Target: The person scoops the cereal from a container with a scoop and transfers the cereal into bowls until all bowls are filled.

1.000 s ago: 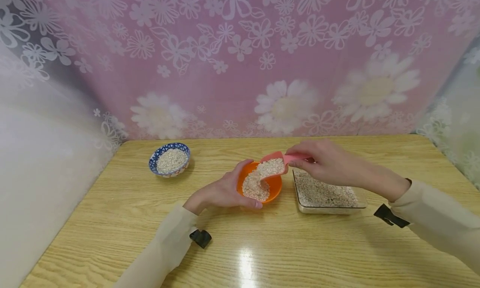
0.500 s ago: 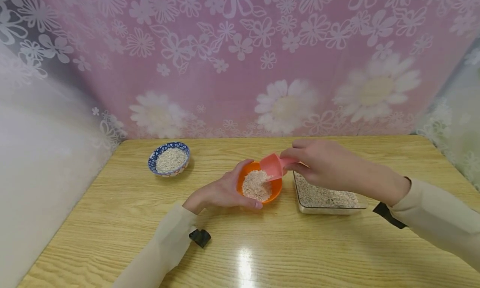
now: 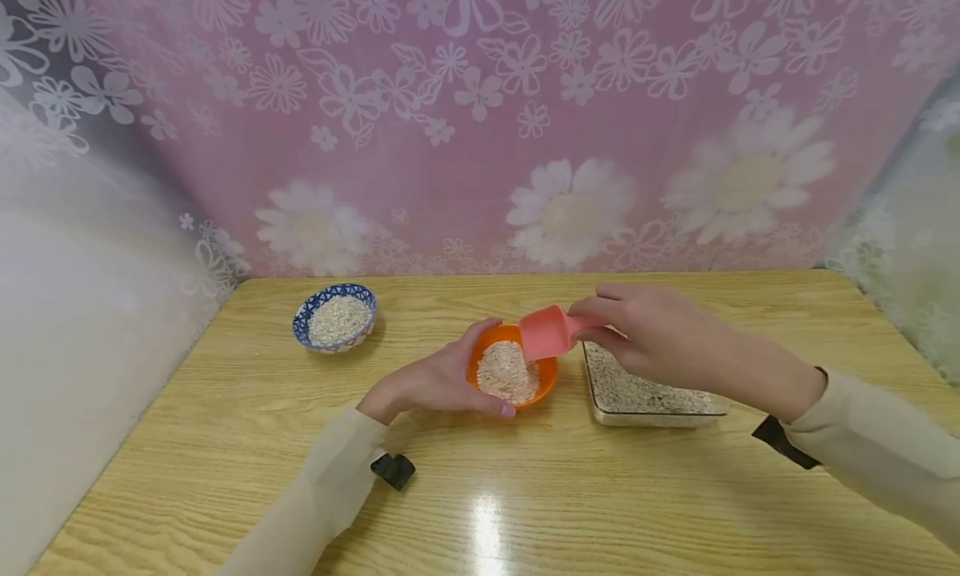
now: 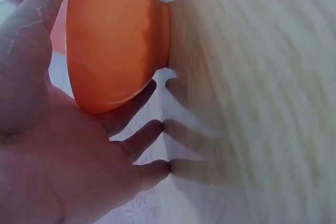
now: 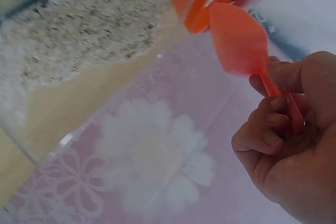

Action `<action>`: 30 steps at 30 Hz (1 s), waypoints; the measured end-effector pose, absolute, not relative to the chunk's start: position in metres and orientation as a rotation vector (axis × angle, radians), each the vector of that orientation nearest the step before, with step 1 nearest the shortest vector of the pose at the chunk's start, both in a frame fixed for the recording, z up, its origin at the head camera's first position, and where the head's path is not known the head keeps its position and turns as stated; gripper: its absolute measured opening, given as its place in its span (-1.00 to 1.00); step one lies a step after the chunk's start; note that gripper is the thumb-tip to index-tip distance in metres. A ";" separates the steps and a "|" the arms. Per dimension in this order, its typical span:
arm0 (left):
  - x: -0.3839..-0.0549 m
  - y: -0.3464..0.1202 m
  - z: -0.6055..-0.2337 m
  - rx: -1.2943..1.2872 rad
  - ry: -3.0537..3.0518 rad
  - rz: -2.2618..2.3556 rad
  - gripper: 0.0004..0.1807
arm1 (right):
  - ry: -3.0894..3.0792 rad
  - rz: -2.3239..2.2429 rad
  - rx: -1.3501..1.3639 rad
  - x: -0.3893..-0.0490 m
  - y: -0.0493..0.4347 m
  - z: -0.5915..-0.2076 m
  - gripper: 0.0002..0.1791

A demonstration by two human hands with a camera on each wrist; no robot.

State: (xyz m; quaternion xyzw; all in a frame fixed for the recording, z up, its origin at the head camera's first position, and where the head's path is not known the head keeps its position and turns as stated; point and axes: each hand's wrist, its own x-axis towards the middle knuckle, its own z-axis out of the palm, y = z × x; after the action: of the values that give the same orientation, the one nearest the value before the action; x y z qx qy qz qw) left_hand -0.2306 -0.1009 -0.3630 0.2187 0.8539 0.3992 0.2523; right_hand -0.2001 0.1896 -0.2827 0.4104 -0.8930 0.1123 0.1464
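My left hand (image 3: 431, 384) holds the orange bowl (image 3: 545, 384) from its left side, thumb in front and fingers behind. Pale oat flakes (image 3: 506, 373) lie heaped in that bowl. In the left wrist view the bowl (image 4: 113, 40) stands upright on the table, with the outer fingertips at the tabletop. A pink scoop (image 3: 545, 334) is tilted over the bowl's right side, no flakes visible on it. My right hand (image 3: 652, 330) pinches its handle. The right wrist view shows the underside of the scoop (image 5: 239, 40) and fingers curled round the handle.
A clear rectangular container (image 3: 660, 420) of oat flakes stands below my right hand, just right of the orange bowl. At the back left is a blue-and-white patterned bowl (image 3: 360, 340) with flakes. A flowered curtain (image 3: 450, 184) hangs behind the wooden table (image 3: 600, 501).
The scoop has tipped over, and the flakes it carried have dropped into the orange bowl. It has then shifted slightly up off the heap. My left hand keeps its hold.
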 end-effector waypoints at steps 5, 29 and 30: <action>-0.230 -0.108 -0.360 0.588 2.312 1.073 0.30 | -2.601 0.546 1.105 -0.201 0.203 -0.297 -0.75; -0.212 -0.079 -0.343 0.773 2.677 1.178 0.02 | -2.726 1.152 0.643 -0.184 0.296 -0.337 -0.69; -0.210 -0.074 -0.343 0.777 2.676 1.191 0.02 | -2.720 1.142 0.650 -0.184 0.300 -0.339 -0.69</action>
State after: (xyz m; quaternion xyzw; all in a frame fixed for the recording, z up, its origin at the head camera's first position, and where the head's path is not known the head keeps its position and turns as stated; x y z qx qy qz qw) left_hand -0.2099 -0.0740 -0.3426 0.2559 0.8818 0.3923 0.0555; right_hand -0.1836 0.2996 -0.3394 0.2149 -0.8988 0.3772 0.0603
